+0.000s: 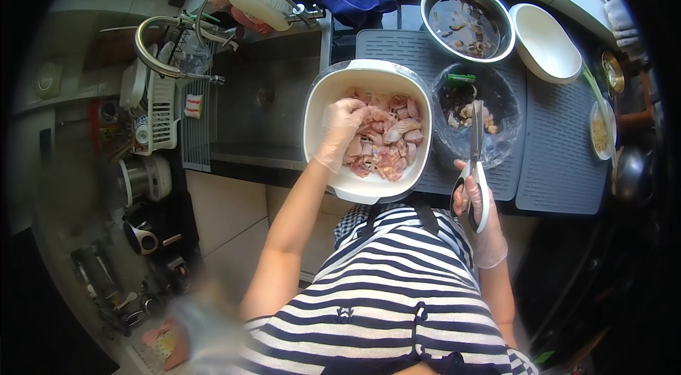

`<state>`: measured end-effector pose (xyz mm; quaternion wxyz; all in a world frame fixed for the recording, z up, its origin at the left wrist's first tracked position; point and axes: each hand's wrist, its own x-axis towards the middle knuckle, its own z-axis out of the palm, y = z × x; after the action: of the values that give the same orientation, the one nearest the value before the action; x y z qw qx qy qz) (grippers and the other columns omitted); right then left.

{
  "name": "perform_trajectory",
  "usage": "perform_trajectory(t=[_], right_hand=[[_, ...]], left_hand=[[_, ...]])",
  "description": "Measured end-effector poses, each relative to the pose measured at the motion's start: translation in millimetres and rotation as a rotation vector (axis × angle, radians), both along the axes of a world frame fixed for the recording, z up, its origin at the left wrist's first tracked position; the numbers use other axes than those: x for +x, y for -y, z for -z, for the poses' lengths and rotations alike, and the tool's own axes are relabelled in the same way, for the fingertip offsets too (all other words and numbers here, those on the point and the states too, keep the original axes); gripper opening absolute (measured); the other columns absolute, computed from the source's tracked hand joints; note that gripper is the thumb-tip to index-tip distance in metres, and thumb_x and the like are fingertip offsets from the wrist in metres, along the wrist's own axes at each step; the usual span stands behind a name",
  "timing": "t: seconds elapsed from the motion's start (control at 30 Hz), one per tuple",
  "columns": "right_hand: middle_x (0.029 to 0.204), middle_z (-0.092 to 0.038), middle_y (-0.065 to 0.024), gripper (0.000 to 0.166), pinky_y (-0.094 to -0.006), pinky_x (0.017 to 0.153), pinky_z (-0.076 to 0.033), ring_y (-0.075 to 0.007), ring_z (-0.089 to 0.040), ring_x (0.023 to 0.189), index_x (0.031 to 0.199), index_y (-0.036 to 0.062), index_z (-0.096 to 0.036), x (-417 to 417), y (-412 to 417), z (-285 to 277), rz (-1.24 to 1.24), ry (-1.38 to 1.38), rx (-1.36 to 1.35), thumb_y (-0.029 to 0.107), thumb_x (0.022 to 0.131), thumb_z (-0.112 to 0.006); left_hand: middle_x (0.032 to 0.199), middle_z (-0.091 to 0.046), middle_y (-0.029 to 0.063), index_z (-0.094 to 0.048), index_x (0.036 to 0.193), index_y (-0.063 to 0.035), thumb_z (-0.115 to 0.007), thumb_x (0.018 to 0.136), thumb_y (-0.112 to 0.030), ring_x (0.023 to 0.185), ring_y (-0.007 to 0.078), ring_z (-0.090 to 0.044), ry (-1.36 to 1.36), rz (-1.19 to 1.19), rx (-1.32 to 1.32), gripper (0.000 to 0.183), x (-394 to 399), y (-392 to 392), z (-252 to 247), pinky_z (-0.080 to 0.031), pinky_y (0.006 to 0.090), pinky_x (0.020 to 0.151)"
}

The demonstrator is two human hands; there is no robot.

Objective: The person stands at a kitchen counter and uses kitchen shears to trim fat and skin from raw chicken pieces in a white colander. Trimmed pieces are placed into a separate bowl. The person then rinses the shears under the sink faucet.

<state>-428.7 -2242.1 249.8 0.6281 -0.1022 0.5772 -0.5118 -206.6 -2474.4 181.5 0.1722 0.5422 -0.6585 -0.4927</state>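
My left hand [347,119], in a clear disposable glove, reaches into a white plastic basin [325,90]. Its fingers are pinched on a piece of raw chicken [367,115]. More cut raw chicken pieces [396,143] lie around it on the basin's bottom. In my gloved right hand [481,207] are kitchen scissors [478,178] with white and black handles. Their blades look nearly closed and point away from me, above a container lined with a clear plastic bag [505,146]. Pale scraps [487,119], dark scraps and a green wrapper lie inside it.
A steel bowl [425,0] of dark pieces in liquid stands behind the lined container, beside a white oval bowl [550,45]. Grey drying mats [558,162] lie underneath. Left are the sink [266,125], a curved faucet [154,69] and a white dish rack [162,114].
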Motion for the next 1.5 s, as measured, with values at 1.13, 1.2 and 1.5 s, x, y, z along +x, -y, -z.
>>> perform_trajectory(t=[1.13,1.2,1.5], right_hand=[[0.064,-0.049,0.0012,0.066,-0.0200,0.053,-0.039,-0.0072,-0.047,0.056,0.137,-0.0026,-0.041,1.7,-0.6,-8.3,-0.091,0.044,-0.018,0.044,0.094,-0.059],[0.064,-0.049,0.0001,0.062,-0.0199,0.051,-0.039,-0.0080,-0.047,0.055,0.138,-0.0011,-0.040,0.2,-2.9,-4.8,-0.093,0.092,-0.024,0.036,0.093,-0.063],[0.072,-0.048,0.0026,0.047,-0.0198,0.057,-0.042,-0.0064,-0.046,0.061,0.138,0.0042,-0.042,20.8,12.0,-2.6,-0.421,0.298,-0.060,0.021,0.096,-0.056]], left_hand=[[0.084,-0.065,0.0083,-0.067,0.084,-0.0009,-0.068,0.081,-0.007,0.077,0.0207,-0.064,0.249,0.077,-0.121,0.007,20.6,-0.6,7.0,-0.050,0.0322,0.070],[0.083,-0.064,0.0040,-0.066,0.087,-0.0019,-0.065,0.086,-0.006,0.075,0.0137,-0.061,-0.001,0.026,0.099,0.004,22.9,-1.6,0.2,-0.049,0.0269,0.066],[0.086,-0.061,-0.0005,-0.063,0.095,-0.0048,-0.062,0.093,-0.009,0.072,0.0043,-0.057,-0.126,0.022,0.096,0.005,8.3,-16.5,-51.9,-0.049,0.0198,0.058]])
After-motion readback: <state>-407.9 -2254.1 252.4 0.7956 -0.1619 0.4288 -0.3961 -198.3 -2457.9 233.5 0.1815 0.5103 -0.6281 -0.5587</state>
